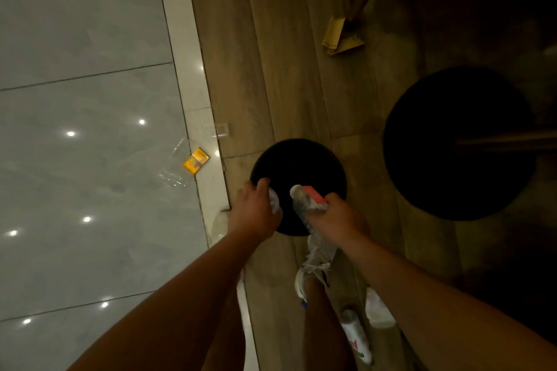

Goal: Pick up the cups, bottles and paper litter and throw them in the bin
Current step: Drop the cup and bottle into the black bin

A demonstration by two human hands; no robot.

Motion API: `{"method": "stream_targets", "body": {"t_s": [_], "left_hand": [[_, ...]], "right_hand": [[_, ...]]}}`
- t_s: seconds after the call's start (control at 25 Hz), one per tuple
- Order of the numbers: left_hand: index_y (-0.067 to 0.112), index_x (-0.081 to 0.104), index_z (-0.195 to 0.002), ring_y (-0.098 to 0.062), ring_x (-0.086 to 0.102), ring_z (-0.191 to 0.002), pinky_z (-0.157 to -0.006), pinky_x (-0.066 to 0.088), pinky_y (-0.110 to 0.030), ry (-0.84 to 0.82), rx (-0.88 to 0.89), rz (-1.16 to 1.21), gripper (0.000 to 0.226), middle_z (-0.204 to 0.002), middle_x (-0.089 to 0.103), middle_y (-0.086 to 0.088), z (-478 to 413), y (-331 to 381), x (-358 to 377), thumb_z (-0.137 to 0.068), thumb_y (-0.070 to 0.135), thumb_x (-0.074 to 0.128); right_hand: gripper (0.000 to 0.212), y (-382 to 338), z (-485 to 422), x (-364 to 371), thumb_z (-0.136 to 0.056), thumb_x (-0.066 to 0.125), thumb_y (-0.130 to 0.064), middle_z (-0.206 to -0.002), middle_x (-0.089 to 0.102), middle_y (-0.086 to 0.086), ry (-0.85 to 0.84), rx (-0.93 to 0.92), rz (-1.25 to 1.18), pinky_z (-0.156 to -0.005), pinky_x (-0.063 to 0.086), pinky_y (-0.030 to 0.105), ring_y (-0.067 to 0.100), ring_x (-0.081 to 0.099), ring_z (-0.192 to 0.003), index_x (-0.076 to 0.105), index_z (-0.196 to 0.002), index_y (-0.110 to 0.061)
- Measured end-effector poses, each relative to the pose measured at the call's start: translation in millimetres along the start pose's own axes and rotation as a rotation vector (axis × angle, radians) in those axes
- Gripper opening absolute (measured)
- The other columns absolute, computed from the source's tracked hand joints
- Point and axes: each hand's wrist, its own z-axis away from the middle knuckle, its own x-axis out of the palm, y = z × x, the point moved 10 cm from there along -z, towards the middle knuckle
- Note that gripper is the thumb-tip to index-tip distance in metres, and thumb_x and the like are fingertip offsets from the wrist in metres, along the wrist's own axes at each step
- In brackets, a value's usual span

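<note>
The round black bin [298, 172] stands on the wood-plank floor [271, 69] just right of the pale border strip, its dark mouth open straight below both hands; a larger dark round base sits well apart to its right. To do this drop well, I judge each hand should be centred over the opening, not its rim, before letting go, and the longer item should go in end-first so it cannot bridge the mouth. The right hand [337, 220] is closed around a clear plastic bottle [304, 205] together with a red-and-white piece of litter [313, 193]; the bottle's long axis runs from near-right to far-left, its white cap pointing far-left over the bin's middle. The left hand [254, 209] is curled around something clear and crumpled [275, 202] at the bin's left rim; whether it is a cup or a bottle I cannot tell. More remains: a yellow packet [196, 160] with clear wrapping on the tiles to the left, a white bottle [355, 337] on the floor near the shoe [313, 268], and folded cardboard [340, 36] far off.
</note>
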Motion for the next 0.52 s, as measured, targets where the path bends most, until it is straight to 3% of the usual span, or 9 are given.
{"method": "stream_targets", "body": {"t_s": [0.28, 0.4, 0.52], "left_hand": [[0.024, 0.023, -0.149, -0.039, 0.043, -0.127, -0.096, 0.048, -0.048, -0.041, 0.039, -0.145, 0.096, -0.141, 0.038, -0.016, -42.4, 0.8, 43.6, -0.069, 0.036, 0.076], [0.023, 0.034, -0.142, -0.037, 0.048, -0.120, -0.090, 0.052, -0.048, -0.038, 0.034, -0.197, 0.080, -0.132, 0.045, -0.015, -34.7, -4.2, 44.1, -0.072, 0.033, 0.072], [0.022, 0.045, -0.132, -0.031, 0.054, -0.111, -0.085, 0.055, -0.043, -0.067, 0.028, -0.196, 0.061, -0.122, 0.052, -0.011, -24.0, -9.4, 40.2, -0.076, 0.032, 0.067]], "right_hand": [[0.043, -3.9, -39.0, 25.9, -0.083, 0.061, -0.045, -0.109, 0.063, 0.015, 0.005, -0.063, 0.025, -0.071, 0.050, 0.038, 0.038, 0.062, -0.094, 0.055, -0.114, -0.016], [0.037, -1.4, -33.1, 31.9, -0.083, 0.064, -0.041, -0.105, 0.067, 0.011, -0.009, -0.083, -0.024, -0.072, 0.055, 0.038, 0.033, 0.065, -0.091, 0.059, -0.112, -0.017], [0.036, 4.6, -24.5, 31.8, -0.084, 0.065, -0.037, -0.109, 0.067, 0.010, -0.027, -0.085, -0.044, -0.071, 0.049, 0.032, 0.032, 0.064, -0.095, 0.060, -0.114, -0.016]]}}
